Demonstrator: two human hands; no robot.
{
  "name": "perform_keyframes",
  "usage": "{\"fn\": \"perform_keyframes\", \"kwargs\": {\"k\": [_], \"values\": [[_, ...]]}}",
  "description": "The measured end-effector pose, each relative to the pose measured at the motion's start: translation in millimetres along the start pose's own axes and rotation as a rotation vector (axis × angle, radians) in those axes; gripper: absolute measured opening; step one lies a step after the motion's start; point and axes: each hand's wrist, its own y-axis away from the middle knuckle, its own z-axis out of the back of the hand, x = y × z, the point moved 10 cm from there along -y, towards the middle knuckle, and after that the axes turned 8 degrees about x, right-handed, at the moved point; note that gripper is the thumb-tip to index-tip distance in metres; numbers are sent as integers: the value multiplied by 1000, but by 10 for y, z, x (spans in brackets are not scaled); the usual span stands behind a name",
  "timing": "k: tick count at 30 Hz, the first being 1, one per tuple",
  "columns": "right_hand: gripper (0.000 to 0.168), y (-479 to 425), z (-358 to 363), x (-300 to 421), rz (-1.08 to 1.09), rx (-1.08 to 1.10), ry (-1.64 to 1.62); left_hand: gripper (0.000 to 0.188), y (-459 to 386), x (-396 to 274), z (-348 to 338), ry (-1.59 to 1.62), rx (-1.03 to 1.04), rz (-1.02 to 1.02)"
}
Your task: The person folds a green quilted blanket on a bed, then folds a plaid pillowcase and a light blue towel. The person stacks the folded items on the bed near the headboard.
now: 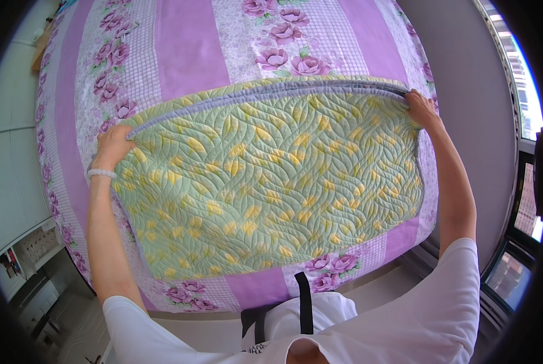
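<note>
A quilted cloth [271, 182], green with yellow patches and a pale grey-blue bound edge, lies folded over across the bed. My left hand [113, 146], with a pale beaded bracelet [102, 173] at its wrist, grips the cloth's far left corner. At the far right corner my right hand [420, 108] pinches the bound edges. Between the hands the two edges run side by side, with a narrow gap near the right end. Beneath the cloth spreads a bed cover [191, 50] with purple stripes, checks and printed roses.
Along the right side stands a grey wall [467, 113] with windows [508, 273] beyond it. White cabinets [12, 182] and an open shelf [37, 248] are at the left. A black strap [304, 302] hangs before my white shirt, near the bed's front edge.
</note>
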Motion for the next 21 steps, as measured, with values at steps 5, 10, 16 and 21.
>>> {"fn": "perform_keyframes", "kwargs": {"k": [5, 10, 16, 21], "values": [[33, -826, -594, 159, -25, 186, -15, 40, -739, 8, -183, -20, 105, 52], [25, -1155, -860, 283, -72, 15, 161, 54, -880, -250, -325, -394, -50, 75], [55, -564, -661, 578, -54, -608, -80, 60, 61, -737, -139, -103, -620, -61], [57, -526, -946, 1258, 291, -484, -47, 70, 240, -881, -906, -31, -312, -62]]}}
